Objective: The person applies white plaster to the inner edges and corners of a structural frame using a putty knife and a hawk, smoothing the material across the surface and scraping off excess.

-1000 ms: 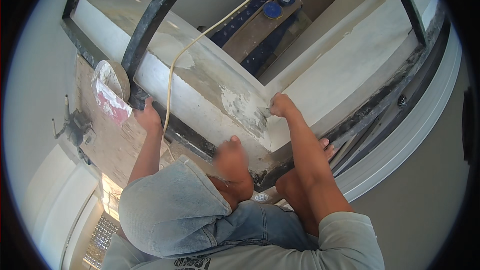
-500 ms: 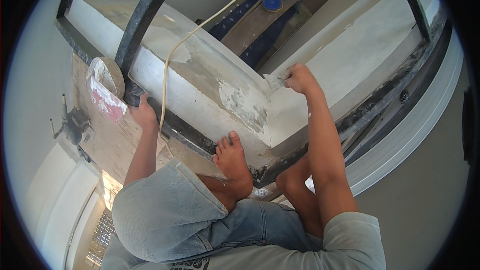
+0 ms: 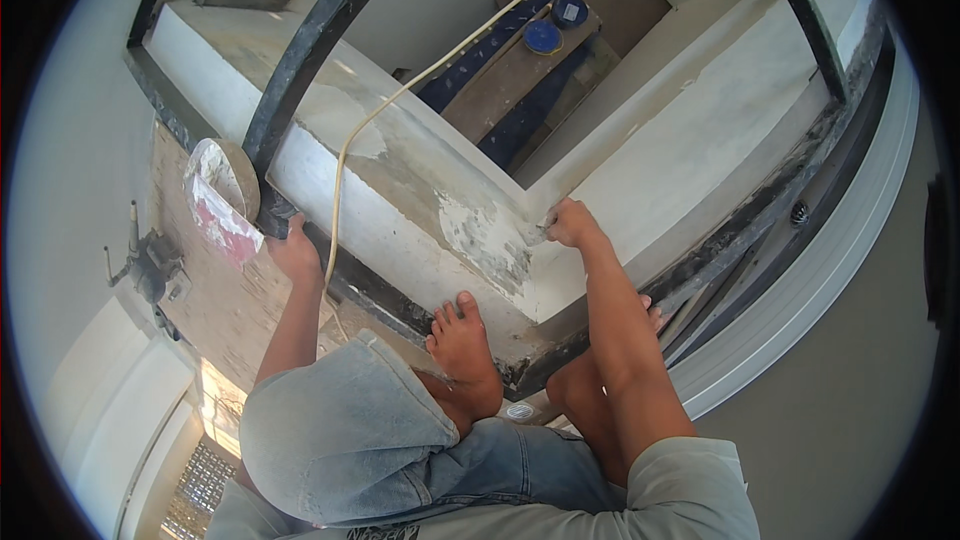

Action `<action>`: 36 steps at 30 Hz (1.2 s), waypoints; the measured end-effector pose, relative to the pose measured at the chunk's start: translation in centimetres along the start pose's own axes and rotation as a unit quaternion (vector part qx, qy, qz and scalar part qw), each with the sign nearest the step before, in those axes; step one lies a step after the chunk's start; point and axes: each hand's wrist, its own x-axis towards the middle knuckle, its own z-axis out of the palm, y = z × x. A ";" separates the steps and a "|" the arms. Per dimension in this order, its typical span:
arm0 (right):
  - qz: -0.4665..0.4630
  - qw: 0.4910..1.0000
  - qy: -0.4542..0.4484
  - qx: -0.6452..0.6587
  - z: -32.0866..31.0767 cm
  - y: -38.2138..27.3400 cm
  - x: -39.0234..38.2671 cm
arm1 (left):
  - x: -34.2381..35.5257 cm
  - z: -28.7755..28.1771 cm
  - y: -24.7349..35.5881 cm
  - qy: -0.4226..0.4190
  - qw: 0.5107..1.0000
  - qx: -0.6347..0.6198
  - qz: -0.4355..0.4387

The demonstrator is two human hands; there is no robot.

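My right hand is closed on a putty knife, its blade near the inside corner of the white plastered ledge. Left of the blade lies a rough patch of white and grey putty. My left hand is closed at the black metal rail; what its fingers hold is hard to make out. Right beside it, the pink-and-white edge of a cut round container reaches toward the hand. White putty coats that container's inside.
A pale cable crosses the left ledge beside my left hand. Black curved frame bars rise from the rail. My bare foot rests by the corner. Below lies a plank with two blue-lidded tubs. A dark metal fitting sits far left.
My right hand and the putty knife have moved nearer to me and slightly left along the corner. My left hand stays at the rail by the container. The view has shifted a little.
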 end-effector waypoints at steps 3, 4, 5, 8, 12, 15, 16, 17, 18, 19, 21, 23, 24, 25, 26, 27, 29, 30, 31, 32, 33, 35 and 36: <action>0.000 0.999 0.052 -0.013 -6.5 -2.0 1.2 | 0.5 -1.3 0.0 -0.017 1.000 0.001 -0.022; -0.002 0.999 0.044 -0.012 -6.2 -2.6 0.8 | 0.6 -1.6 0.4 -0.009 0.999 0.019 -0.032; -0.025 0.999 0.044 -0.005 -5.8 -3.2 0.5 | 0.4 -2.1 0.9 -0.003 0.998 0.037 -0.042; 0.035 0.998 -0.026 -0.036 3.3 0.9 -0.6 | -0.5 -0.2 1.4 -0.006 0.999 0.039 -0.014; -0.007 1.000 0.002 0.006 -1.8 -1.3 1.0 | 0.2 -0.6 -0.6 0.004 0.999 0.029 0.018; 0.002 1.000 0.010 -0.001 -4.5 -3.5 0.7 | 1.3 -2.5 0.0 -0.041 0.998 0.036 -0.039; 0.002 1.000 0.015 0.003 -4.4 -4.3 0.4 | 0.8 -3.5 -0.6 -0.035 0.998 0.039 -0.040; 0.018 0.999 -0.036 -0.023 -1.3 -2.1 0.2 | 0.5 -2.1 -0.4 -0.016 0.998 0.049 -0.020; 0.035 0.996 -0.060 -0.057 2.4 -0.5 -0.3 | 0.2 -0.9 -0.1 0.008 0.998 0.062 -0.001; 0.084 0.995 -0.002 -0.048 4.1 2.9 -0.3 | -0.4 0.9 0.5 -0.005 0.999 0.046 0.001; 0.044 0.998 -0.044 -0.007 0.5 1.7 0.6 | -0.3 1.0 0.2 -0.035 0.999 -0.001 0.017; 0.065 0.996 -0.052 -0.039 -4.1 -2.9 1.4 | 1.1 -1.9 -0.8 -0.026 0.999 0.014 -0.025; 0.063 0.995 -0.072 -0.039 -3.4 -4.3 -0.2 | 1.0 -3.3 -1.0 -0.026 0.998 0.024 -0.042; 0.069 0.995 -0.061 -0.043 -4.0 -5.9 -0.5 | 1.3 -3.2 -0.5 -0.029 0.998 0.019 -0.050; 0.076 0.995 -0.047 -0.047 -4.5 -6.8 -0.6 | 1.1 -3.0 -0.4 -0.029 0.998 0.016 -0.049; 0.065 0.989 -0.068 -0.114 0.1 -1.8 -0.1 | -0.1 -0.3 0.3 -0.002 0.999 0.043 0.004; 0.093 0.988 0.043 -0.119 1.6 -0.8 0.3 | 0.1 1.4 0.4 0.055 0.994 0.064 0.063; 0.039 0.996 0.014 -0.083 0.1 -1.0 0.3 | 0.3 0.5 -0.4 0.022 0.999 0.016 0.038; -0.014 0.999 -0.017 -0.046 -1.3 -1.2 0.4 | 0.7 0.2 -1.2 -0.012 0.999 -0.031 0.013; 0.013 0.999 0.004 -0.044 -3.9 -3.5 0.3 | 0.7 -1.4 -0.7 -0.001 0.999 0.037 -0.032; 0.023 0.999 -0.013 -0.038 -1.5 -2.6 -1.6 | 0.3 -1.7 0.5 -0.017 0.999 0.016 -0.042; 0.033 0.998 -0.035 -0.047 1.6 -0.9 -2.0 | 0.5 -1.5 0.9 -0.013 0.999 0.018 -0.034; 0.038 0.997 -0.038 -0.054 2.1 -0.1 -1.2 | 0.4 -1.0 0.7 -0.017 0.999 0.011 -0.031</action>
